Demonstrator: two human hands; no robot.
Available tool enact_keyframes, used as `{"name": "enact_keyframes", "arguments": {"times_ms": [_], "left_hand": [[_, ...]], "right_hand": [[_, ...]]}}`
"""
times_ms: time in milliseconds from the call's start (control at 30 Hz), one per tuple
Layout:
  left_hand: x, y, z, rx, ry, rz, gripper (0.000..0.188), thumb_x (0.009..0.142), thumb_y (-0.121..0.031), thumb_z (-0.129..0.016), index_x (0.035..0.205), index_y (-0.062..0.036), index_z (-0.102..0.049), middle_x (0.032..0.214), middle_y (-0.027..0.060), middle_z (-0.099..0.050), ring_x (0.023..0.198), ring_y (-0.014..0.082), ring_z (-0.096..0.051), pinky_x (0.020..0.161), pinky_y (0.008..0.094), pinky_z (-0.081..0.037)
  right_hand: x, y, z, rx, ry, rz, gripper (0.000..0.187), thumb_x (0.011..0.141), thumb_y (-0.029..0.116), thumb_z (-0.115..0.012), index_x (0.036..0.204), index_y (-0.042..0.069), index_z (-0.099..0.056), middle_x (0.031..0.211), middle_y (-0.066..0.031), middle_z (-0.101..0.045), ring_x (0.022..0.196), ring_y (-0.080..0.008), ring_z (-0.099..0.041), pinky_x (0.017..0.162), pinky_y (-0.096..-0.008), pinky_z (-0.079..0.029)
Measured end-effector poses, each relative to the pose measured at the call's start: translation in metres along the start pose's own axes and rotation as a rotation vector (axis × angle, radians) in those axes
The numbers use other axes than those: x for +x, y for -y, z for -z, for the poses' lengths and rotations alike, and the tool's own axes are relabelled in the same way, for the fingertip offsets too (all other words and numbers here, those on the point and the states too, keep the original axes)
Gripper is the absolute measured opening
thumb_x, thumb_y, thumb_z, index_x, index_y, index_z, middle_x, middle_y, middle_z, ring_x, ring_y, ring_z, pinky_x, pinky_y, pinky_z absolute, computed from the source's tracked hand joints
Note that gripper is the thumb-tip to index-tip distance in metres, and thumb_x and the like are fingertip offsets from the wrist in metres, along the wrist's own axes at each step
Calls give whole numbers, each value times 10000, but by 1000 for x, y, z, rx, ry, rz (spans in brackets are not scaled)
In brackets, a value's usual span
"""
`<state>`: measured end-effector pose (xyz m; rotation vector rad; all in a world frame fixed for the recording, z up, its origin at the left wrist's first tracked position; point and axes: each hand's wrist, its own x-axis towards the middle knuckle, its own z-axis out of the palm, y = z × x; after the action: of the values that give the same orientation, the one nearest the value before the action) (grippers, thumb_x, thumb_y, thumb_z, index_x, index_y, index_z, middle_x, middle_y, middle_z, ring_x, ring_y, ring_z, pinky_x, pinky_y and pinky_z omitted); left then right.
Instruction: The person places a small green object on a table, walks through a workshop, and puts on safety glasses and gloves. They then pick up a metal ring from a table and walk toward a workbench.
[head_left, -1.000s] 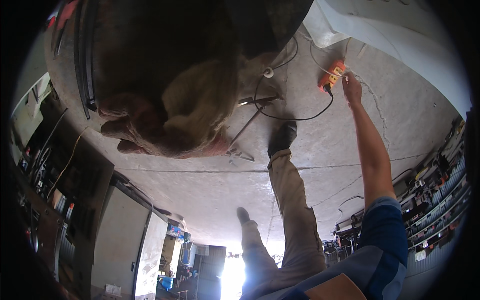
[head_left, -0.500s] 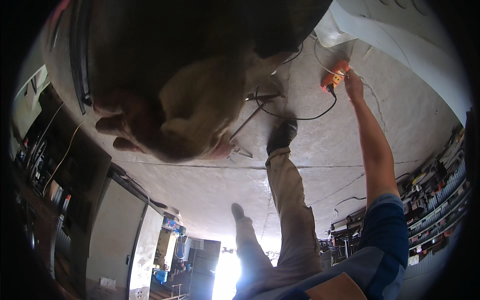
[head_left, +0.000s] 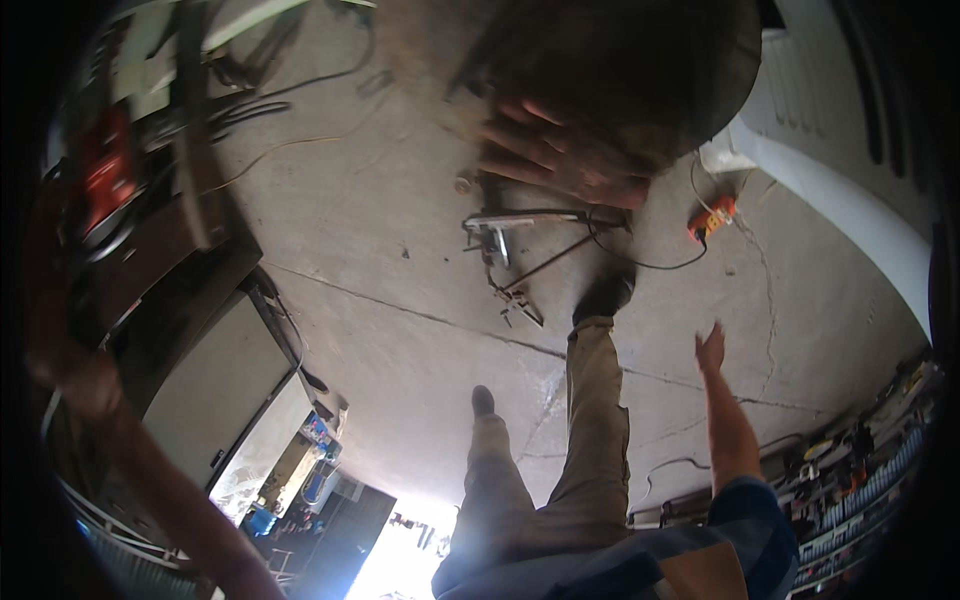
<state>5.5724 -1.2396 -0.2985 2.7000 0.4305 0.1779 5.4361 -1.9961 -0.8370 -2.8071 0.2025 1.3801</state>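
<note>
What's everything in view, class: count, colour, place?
Orange rectangular power strip: one, orange, upper right
Thin black cable: one, black, at strip
Rusty metal frame: one, brown, floor, upper centre
Large dark rounded object: one, blackish, top
Reddish glove-like blur: one, reddish, top
Curved white panel: one, white, right
Small clutter: uncounted, mixed, side edges
Tan-trousered legs: two, tan, lower centre
Left hand: one, blurred, left edge
Right hand: one, bare, above floor
</note>
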Motion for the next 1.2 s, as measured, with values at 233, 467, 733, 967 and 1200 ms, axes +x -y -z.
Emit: {"name": "enact_keyframes", "arguments": {"times_ms": [233, 467, 733, 967, 1200], "left_hand": [[-14, 4, -9, -216, -136, 116, 537, 1038, -464, -379, 1320, -48, -569, 1227, 88, -631, 1084, 177, -595, 925, 321, -459], [-8, -12, -14, -113, -328, -72, 570, 909, -547, -589, 1180, -48, -630, 990, 85, -672, 864, 193, -656, 766, 329, -527], [-11, -11, 23, -506, -144, -33, 582, 861, -541, -644, 1179, -53, -622, 1145, 163, -621, 1114, 314, -577, 946, 406, -457], [-249, 94, 58, -646, 39, -337, 505, 855, -318, -727, 1270, -70, -580, 1228, 163, -626, 1153, 310, -604, 968, 380, -478], [-585, 313, 61, 130, 1514, 14, 697, 843, -515, -673, 1334, -43, -529, 1290, 205, -589, 1195, 358, -559, 990, 463, -447]], "right_hand": [[-127, 18, 36, 215, 260, 74, 529, 864, 278, -711, 1278, 6, -527, 1009, -188, -668, 916, -339, -664, 773, -411, -530], [-208, 81, 145, 811, 151, -7, 417, 932, 274, -619, 1250, 12, -558, 971, -100, -664, 834, -180, -659, 648, -290, -524], [-423, 69, 107, 1033, -83, -193, 371, 925, 301, -637, 1207, 67, -580, 951, -66, -653, 800, -158, -649, 653, -316, -533], [-611, 130, -70, 1127, 217, -571, 159, 890, 234, -649, 997, 117, -661, 749, -47, -631, 606, -159, -617, 437, -314, -436], [-617, 227, -82, 737, 312, -149, 180, 908, 239, -619, 893, 77, -697, 738, -41, -628, 668, -204, -631, 578, -381, -520]]}}
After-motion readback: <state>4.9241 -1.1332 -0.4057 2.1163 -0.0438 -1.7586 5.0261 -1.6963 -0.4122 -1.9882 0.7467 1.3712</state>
